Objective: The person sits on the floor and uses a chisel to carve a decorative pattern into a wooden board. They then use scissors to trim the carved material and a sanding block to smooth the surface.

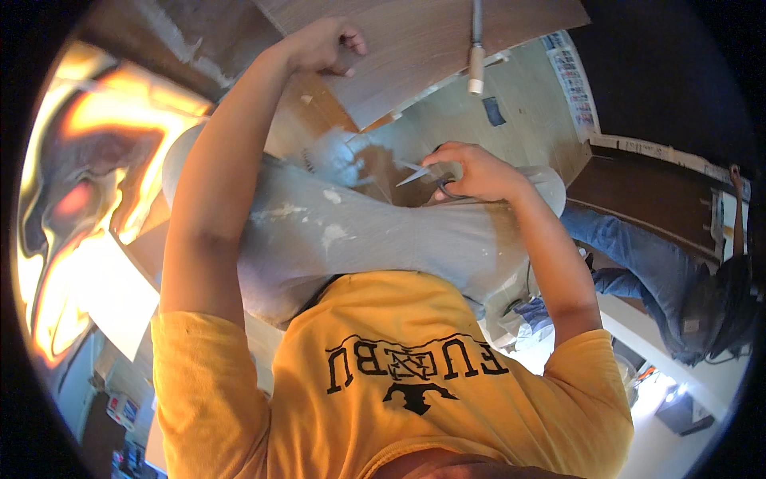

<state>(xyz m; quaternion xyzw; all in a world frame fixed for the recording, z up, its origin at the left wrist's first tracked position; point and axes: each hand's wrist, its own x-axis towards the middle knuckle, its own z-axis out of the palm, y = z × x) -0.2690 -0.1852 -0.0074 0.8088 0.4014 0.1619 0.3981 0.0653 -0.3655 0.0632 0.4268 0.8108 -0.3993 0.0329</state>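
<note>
My right hand (479, 172) is wrapped round a pair of scissors (412, 176) above my right thigh. The pointed blades stick out to the left, and a dark finger loop shows under the fingers. Farther off and to the left, my left hand (323, 46) is over a brown wood-grain panel (391, 64). Its fingers are loosely bent with the thumb apart, and nothing shows between them. Both forearms reach forward over my stained grey trousers (343, 215).
A long tool with a metal shaft and pale wooden handle (476, 72) lies across the panel's edge. Beside it is a small dark scrap (494, 112). Newspaper strips (570, 88) border a black panel at right. Blue jeans (638, 247) and a bright lamp glow lie beyond my right arm.
</note>
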